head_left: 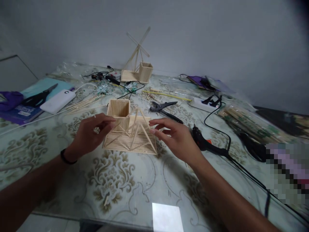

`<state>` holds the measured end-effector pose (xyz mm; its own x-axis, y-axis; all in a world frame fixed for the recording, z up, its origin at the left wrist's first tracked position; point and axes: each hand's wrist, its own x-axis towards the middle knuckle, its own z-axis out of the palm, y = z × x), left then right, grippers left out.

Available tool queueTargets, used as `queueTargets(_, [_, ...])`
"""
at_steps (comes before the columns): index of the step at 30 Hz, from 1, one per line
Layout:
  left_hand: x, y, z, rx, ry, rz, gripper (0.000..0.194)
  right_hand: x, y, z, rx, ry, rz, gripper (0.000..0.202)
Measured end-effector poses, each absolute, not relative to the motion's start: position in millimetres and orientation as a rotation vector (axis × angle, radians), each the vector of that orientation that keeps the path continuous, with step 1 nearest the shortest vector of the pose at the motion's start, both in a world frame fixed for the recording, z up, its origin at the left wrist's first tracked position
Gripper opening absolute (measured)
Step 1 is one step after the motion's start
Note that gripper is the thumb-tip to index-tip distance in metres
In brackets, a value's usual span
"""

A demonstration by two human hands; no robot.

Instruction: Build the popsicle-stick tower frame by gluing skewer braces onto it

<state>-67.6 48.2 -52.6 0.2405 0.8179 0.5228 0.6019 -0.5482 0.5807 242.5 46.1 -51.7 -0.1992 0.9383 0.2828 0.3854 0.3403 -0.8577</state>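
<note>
A wooden stick model [130,146] lies on the patterned table, with a slatted base, an open square box [119,111] at its back left and thin sticks leaning together into a peak. My left hand [93,130] is at the left of the model, thumb and forefinger apart, fingertips close to the box; whether they touch it I cannot tell. On the other side my right hand [172,137] has its fingers spread near the right edge of the base, holding nothing.
Black cutters [166,111] lie behind the model; a black glue gun [207,145] with its cable is at the right. A finished-looking windmill model [130,76] stands by the wall. White power bank [58,101], scissors [40,96], loose sticks and a power strip [204,104] surround them.
</note>
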Motion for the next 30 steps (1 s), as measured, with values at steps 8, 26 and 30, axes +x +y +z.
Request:
queueTargets(8, [-54,47,-61,2.167,1.477,1.152,0.021,232,59,-54,-1.152,-1.779,0.866,0.023])
queueTargets(26, [-54,44,-61,2.202,1.514,1.126,0.023,231,54,-67,-1.093,-1.822,0.645,0.013])
queueTargets(30, [-51,44,-60,2.249,1.525,1.108,0.025,230,52,-69,-1.100,-1.834,0.596,0.018])
